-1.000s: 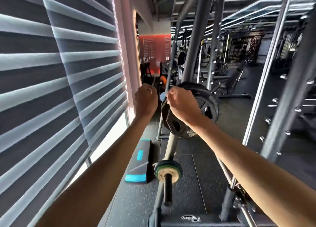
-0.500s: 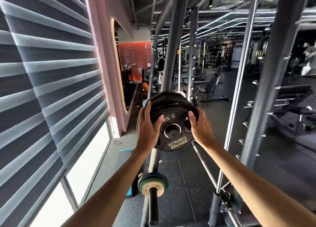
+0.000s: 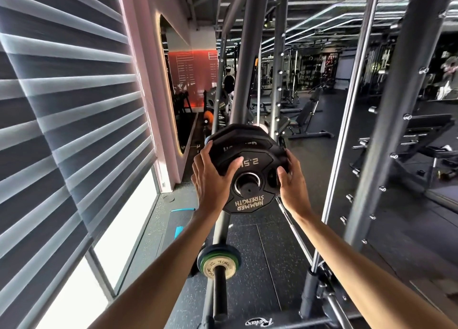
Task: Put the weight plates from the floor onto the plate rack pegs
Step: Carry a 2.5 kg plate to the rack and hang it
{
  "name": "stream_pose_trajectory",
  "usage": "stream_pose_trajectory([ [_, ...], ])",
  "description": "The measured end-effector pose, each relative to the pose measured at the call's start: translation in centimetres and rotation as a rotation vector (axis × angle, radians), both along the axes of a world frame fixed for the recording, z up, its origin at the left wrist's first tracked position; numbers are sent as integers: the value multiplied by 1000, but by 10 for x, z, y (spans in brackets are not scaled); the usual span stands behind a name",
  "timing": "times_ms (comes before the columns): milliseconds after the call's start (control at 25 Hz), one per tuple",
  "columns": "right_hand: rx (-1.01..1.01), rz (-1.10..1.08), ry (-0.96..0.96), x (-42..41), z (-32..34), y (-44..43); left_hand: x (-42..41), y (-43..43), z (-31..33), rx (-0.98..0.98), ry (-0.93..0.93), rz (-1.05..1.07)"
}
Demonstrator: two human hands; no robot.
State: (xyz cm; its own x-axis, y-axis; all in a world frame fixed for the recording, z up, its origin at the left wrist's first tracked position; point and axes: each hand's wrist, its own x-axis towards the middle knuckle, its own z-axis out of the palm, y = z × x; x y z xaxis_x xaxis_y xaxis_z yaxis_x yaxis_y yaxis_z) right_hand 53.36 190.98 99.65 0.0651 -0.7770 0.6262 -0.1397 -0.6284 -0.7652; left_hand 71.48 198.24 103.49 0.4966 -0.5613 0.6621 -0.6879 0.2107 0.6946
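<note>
A small black 2.5 kg weight plate (image 3: 250,203) with gold upside-down lettering faces me, its centre hole around a peg end (image 3: 247,188) on the grey rack upright (image 3: 250,56). A larger black plate (image 3: 238,136) sits right behind it on the same peg. My left hand (image 3: 210,180) presses on the small plate's left face, thumb across it. On the plate's right edge is my right hand (image 3: 292,182), fingers curled around the rim. Lower on the upright, a second peg (image 3: 219,294) carries a green-rimmed plate (image 3: 218,260).
Slatted window blinds (image 3: 69,130) run close along my left. Grey rack posts (image 3: 394,120) with stud pegs stand to the right. A blue-and-black step (image 3: 178,232) lies on the dark rubber floor by the window. Benches and machines fill the far room.
The camera has swung round so the plate now faces me. My hands went from gripping its top edge to flat on its two sides, and the small plate sits against the larger one on the peg.
</note>
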Motion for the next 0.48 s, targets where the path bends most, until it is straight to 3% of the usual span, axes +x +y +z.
stream_pose_trajectory([
  [480, -49, -55, 17, 9, -6, -8, 7, -24, -12, -155, -70, 13],
])
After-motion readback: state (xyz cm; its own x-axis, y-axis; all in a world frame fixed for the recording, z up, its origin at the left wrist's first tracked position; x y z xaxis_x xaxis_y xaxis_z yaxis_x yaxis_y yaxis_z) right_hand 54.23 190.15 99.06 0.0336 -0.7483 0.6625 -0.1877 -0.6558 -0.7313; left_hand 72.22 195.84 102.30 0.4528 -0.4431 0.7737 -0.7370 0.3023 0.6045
